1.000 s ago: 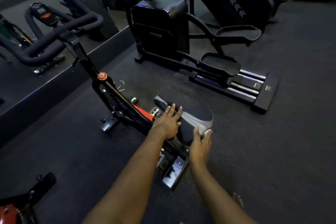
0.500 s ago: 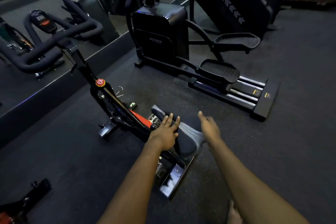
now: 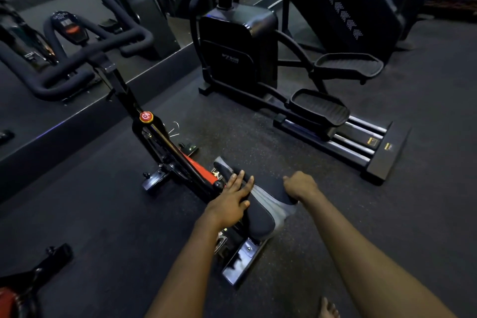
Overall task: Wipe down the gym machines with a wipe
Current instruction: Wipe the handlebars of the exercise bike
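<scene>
Dark gym floor (image 3: 90, 214) lies around us. We work the bike's saddle (image 3: 260, 218) — left hand (image 3: 229, 204) flat on it, fingers straight, right hand (image 3: 300, 184) curled over its far edge, wipe hidden. Handlebars (image 3: 77, 77) and elliptical (image 3: 237, 41) likely remain.

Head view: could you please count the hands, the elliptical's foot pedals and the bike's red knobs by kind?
Hands: 2, left hand and right hand
Foot pedals: 2, near pedal and far pedal
Red knob: 1
Total: 5
</scene>
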Demonstrator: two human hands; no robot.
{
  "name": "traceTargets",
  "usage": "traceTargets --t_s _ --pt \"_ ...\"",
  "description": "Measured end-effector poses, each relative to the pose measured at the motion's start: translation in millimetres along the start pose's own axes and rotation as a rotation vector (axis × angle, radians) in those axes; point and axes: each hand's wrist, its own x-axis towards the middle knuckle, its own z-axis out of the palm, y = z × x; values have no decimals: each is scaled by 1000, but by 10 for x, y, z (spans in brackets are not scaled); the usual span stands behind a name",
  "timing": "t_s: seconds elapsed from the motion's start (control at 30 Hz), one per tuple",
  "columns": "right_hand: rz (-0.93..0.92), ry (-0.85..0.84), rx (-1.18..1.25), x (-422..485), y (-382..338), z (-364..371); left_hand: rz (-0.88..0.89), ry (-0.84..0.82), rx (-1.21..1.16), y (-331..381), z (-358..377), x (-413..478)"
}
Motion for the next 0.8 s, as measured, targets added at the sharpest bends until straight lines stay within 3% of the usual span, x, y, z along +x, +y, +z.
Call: traceTargets --t_s 0.2,0.27,0.4,0.53,0.63,0.8 --pt "-374 -310 -79 250 -520 -24 -8 102 -102 21 128 -27" --pt "-433 -245 -73 232 -545 59 -20 206 -189 49 203 -67" --pt "-533 59 -5 153 -203 140 -47 493 -416 136 335 -178" --pt "-501 104 -61 159 -123 46 -146 659 -554 241 202 -238" --pt "-472 -43 -79 173 -394 52 -233 771 -516 267 122 -210" --pt "-487 -337 410 143 -1064 291 -222 743 -504 129 164 -213"
